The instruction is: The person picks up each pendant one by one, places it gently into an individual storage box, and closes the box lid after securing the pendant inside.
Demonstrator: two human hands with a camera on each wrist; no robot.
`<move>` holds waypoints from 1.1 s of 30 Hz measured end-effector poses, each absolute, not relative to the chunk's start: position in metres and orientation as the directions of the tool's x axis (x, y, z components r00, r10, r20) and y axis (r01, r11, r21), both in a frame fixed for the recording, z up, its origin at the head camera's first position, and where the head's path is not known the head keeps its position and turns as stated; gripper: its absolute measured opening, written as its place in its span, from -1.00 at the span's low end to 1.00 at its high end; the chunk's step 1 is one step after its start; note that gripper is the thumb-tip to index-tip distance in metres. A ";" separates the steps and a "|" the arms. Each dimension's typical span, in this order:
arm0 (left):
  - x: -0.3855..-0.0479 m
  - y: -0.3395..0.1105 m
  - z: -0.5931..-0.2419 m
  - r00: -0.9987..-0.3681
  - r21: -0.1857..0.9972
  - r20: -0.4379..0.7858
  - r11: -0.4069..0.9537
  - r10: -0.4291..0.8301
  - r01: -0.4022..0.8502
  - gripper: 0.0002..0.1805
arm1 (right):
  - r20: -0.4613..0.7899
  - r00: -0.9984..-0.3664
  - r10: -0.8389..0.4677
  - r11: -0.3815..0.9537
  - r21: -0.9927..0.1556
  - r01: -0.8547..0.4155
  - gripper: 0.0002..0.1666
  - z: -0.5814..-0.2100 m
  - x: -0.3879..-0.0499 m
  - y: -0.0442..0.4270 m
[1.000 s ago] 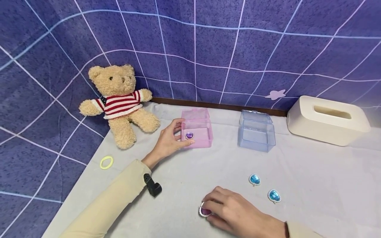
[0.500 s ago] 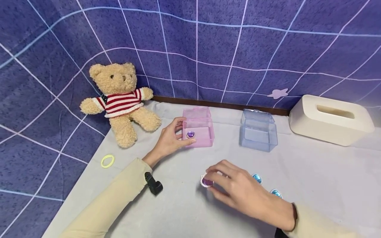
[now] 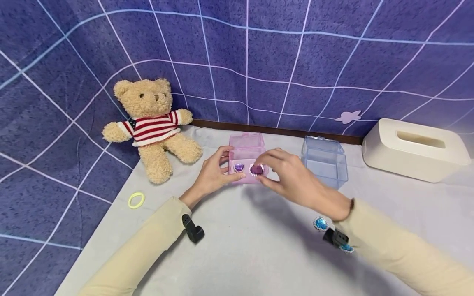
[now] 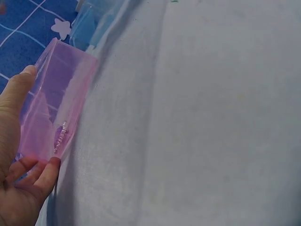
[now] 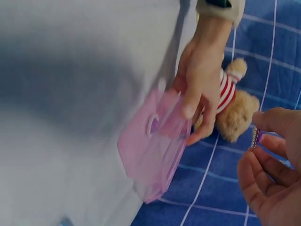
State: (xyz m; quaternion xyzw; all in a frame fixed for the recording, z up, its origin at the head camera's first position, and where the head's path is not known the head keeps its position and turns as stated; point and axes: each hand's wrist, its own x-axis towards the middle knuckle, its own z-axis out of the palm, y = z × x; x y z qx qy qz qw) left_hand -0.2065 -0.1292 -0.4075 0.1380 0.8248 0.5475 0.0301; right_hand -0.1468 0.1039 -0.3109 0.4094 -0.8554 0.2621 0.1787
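Note:
My left hand [image 3: 211, 174] grips the left side of a clear pink lidded box [image 3: 247, 142], thumb at the front and fingers behind. The box's lid stands raised. Inside lies a purple gem [image 3: 239, 167] with a pale beaded rim. Above the box's right part, my right hand [image 3: 294, 176] pinches a second purple gem [image 3: 256, 170]. The right wrist view shows this gem [image 5: 254, 136] edge-on between thumb and fingertips, apart from the box. In the left wrist view, the first gem's beaded edge shows through the pink box [image 4: 70, 80].
A clear blue box [image 3: 326, 164] stands lid-up to the right. Two blue gems [image 3: 320, 223] lie near my right forearm, one partly covered by it. A teddy bear [image 3: 149, 123], a yellow ring [image 3: 136, 200] and a cream tissue box [image 3: 414, 152] are around.
My right hand has lifted the purple gem from the front of the table and carried it forward to over the pink box. The left hand stays on the box.

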 end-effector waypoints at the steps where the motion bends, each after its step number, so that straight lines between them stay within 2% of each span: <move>1: -0.207 -0.129 -0.407 -0.960 0.912 0.099 0.361 0.263 0.193 -0.05 | 0.508 -0.607 -0.611 0.536 -0.299 -0.789 -0.74 -0.311 -0.152 0.103; 6: -0.205 -0.128 -0.403 -0.957 0.921 0.085 0.344 0.277 0.181 -0.06 | 0.458 -0.627 -0.630 0.555 -0.299 -0.776 -0.77 -0.315 -0.177 0.100; 11: -0.194 -0.124 -0.382 -0.952 0.927 0.083 0.328 0.295 0.182 -0.10 | 0.421 -0.636 -0.647 0.548 -0.323 -0.772 -0.80 -0.323 -0.195 0.099; 17: -0.190 -0.123 -0.376 -0.951 0.928 0.092 0.320 0.297 0.189 -0.11 | 0.304 -0.658 -0.689 0.555 -0.363 -0.749 -0.83 -0.336 -0.216 0.093; 25: -0.189 -0.124 -0.376 -0.952 0.930 0.061 0.330 0.300 0.163 -0.09 | 0.156 -0.569 -0.807 0.510 -0.299 -0.806 -0.91 -0.342 -0.234 0.084; 33: -0.189 -0.124 -0.375 -0.954 0.924 0.074 0.340 0.292 0.176 -0.09 | 0.048 -0.556 -0.830 0.524 -0.276 -0.806 -0.93 -0.347 -0.242 0.077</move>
